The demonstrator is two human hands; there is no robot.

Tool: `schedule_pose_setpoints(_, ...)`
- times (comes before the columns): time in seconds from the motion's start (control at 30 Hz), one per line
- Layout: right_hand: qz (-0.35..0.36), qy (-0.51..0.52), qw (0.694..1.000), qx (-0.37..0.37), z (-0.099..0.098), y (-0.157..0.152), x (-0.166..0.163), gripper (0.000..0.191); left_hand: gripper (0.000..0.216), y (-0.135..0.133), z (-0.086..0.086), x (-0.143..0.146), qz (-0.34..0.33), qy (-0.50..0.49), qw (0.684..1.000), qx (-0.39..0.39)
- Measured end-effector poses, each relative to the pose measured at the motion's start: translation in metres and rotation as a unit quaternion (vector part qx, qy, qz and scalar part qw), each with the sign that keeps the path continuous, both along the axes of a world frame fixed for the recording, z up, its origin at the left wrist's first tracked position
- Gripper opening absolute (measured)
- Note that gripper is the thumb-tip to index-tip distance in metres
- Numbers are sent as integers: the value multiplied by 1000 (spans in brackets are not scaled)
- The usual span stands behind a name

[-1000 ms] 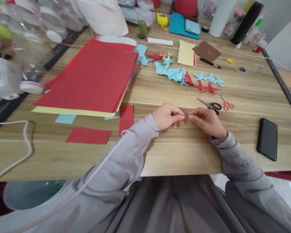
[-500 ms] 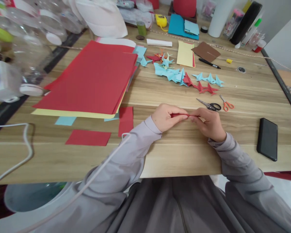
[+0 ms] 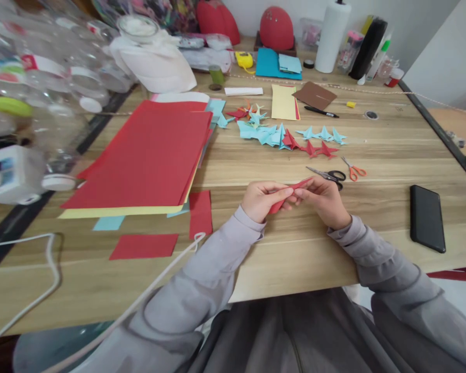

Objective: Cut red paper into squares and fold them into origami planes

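Observation:
Between my two hands is a small piece of folded red paper (image 3: pixel 276 206), held above the table near its front. My left hand (image 3: pixel 261 201) pinches it from the left with thumb and fingers. From the other side my right hand (image 3: pixel 326 201) pinches it too, the two thumbs almost meeting. Fingers cover much of the paper, so its exact fold is hidden. Just beyond my right hand lie black-handled scissors (image 3: pixel 335 175) and small orange-handled scissors (image 3: pixel 354 170). Farther back are folded light-blue paper cranes (image 3: pixel 270 135) and red paper cranes (image 3: pixel 319 149).
A stack of large red sheets (image 3: pixel 147 155) covers the left side, with red paper rectangles (image 3: pixel 143 246) in front. A phone (image 3: pixel 427 217) lies at right. Plastic bottles (image 3: pixel 58 140) crowd the far left. A white cable (image 3: pixel 151 287) runs by my left sleeve. A pen (image 3: pixel 321 112) lies at the back.
The red paper has turned from edge-on to showing more of its face, and my hands have drawn slightly closer together. The whole view has tilted upward.

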State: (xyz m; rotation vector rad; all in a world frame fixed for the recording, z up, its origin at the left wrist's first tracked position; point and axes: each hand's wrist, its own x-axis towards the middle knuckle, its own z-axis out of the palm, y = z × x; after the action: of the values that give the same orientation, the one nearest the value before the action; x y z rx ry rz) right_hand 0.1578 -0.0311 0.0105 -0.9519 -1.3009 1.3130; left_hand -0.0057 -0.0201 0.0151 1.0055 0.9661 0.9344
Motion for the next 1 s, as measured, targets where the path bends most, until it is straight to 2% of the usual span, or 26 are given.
schedule_pose_setpoints(0.1,-4,19,1000,-10,-1,1,-1,34,38,-1,-6,4,2,-20,1000,-14)
schedule_pose_setpoints(0.27,-20,4,1000,-7,0,1,0,33,30,-4,-7,7,16,26,998,59)
schedule_pose_setpoints(0.47,-35,-6,999,12,-1,0,-1,34,35,-5,-8,8,-1,76,992,97)
schedule_pose_setpoints(0.83,-55,-60,991,105,1,0,3,32,33,-9,-8,10,-28,93,990,98)
schedule_pose_setpoints(1.0,-66,-27,994,77,0,0,3,31,35,-9,-8,10,-24,87,990,110)
